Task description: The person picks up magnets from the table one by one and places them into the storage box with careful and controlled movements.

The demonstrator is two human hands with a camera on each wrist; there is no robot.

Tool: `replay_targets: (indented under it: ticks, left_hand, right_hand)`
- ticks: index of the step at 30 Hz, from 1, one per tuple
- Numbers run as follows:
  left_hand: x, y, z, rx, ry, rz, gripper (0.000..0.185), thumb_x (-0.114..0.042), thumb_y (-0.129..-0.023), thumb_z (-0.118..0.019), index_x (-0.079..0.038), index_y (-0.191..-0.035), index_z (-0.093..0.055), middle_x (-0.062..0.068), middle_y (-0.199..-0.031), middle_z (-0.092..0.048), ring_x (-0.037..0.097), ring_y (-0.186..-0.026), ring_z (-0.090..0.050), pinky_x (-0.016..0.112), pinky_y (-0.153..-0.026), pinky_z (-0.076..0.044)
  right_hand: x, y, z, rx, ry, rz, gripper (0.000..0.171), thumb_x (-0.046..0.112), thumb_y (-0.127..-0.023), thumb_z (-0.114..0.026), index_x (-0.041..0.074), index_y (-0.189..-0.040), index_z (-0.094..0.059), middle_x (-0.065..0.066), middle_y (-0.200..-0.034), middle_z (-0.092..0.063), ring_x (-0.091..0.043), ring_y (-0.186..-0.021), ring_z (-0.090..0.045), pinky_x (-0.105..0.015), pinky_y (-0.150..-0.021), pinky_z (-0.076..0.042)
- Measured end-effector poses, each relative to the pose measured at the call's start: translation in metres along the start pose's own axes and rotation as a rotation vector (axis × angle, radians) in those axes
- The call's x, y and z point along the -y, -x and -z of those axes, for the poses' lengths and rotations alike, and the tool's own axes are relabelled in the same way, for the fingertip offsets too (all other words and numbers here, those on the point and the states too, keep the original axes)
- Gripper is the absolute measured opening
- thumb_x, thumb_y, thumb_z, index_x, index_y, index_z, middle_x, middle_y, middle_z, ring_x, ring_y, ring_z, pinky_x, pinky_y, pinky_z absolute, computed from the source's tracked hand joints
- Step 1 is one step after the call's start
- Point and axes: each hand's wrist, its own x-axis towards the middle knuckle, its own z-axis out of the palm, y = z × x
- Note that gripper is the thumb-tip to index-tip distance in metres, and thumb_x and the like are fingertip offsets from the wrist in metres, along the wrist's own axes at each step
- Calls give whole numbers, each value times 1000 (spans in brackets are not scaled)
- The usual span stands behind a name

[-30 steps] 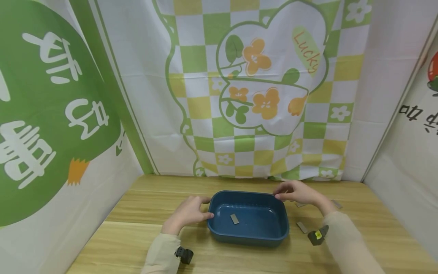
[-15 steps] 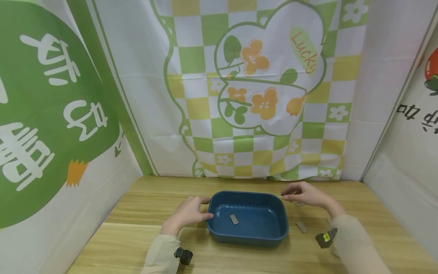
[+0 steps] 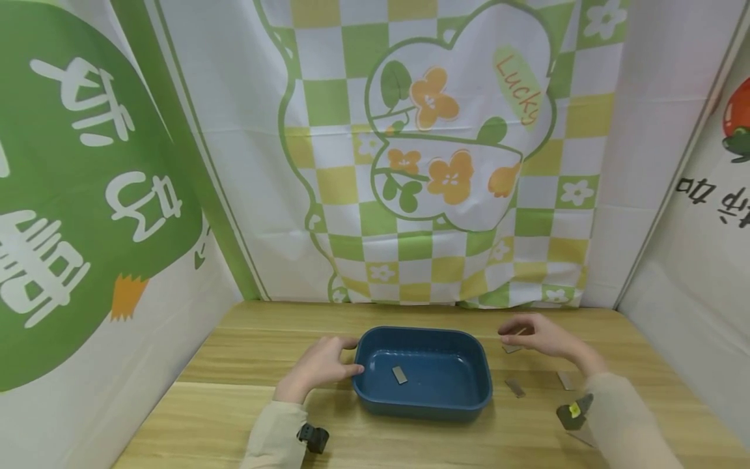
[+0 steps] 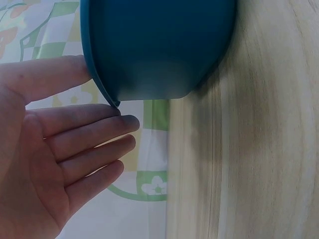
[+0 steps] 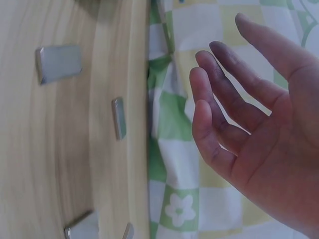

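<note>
1. My left hand (image 3: 319, 366) is open, with straight fingers (image 4: 89, 132) resting against the left end of the blue plastic tub (image 3: 423, 371). The thumb touches the rim. It steadies the tub but does not grip it.
2. My right hand (image 3: 541, 337) is open too, fingers spread and holding nothing. It hangs over the small metal plate (image 3: 512, 348) at the tub's 2 o'clock.
3. The tub sits in the middle of the wooden table (image 3: 246, 404). One little plate (image 3: 400, 374) lies flat inside it, near the left side.
4. More plates lie on the table at the tub's 3 o'clock: one just beside the tub (image 3: 515, 388) and one farther right (image 3: 565, 380). In the right wrist view they look thin and flat (image 5: 59, 63).
5. I think picking one up could go badly. The plates are thin and lie flat, so my fingertips may slide over them and push one away.
6. A plate near the back could skid toward the cloth wall (image 3: 433, 163) at 12 o'clock.
7. My left hand only leans on the tub, so a bump could make it slide to the right.
</note>
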Motion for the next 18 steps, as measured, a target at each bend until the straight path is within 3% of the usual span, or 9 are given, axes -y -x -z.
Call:
replay_targets:
  ticks: [9, 18]
  left_hand:
    - [2, 0, -1, -3, 4, -5, 52, -29, -79, -75, -3, -123, -62, 16, -122, -64, 36, -113, -60, 52, -94, -48]
    - [0, 0, -1, 2, 2, -10, 52, -30, -80, -74, -4, -124, -62, 16, -123, -64, 36, -113, -60, 52, -94, -48]
  right_hand:
    - [-20, 13, 8, -31, -7, -41, 38, 25, -92, -62, -3, -116, -61, -19, -111, -65, -20, -91, -63, -45, -76, -56]
    - [-37, 27, 18, -61, 25, -88, 38, 25, -91, -62, -3, -117, -60, -18, -112, -64, -25, -97, -61, -36, -76, -55]
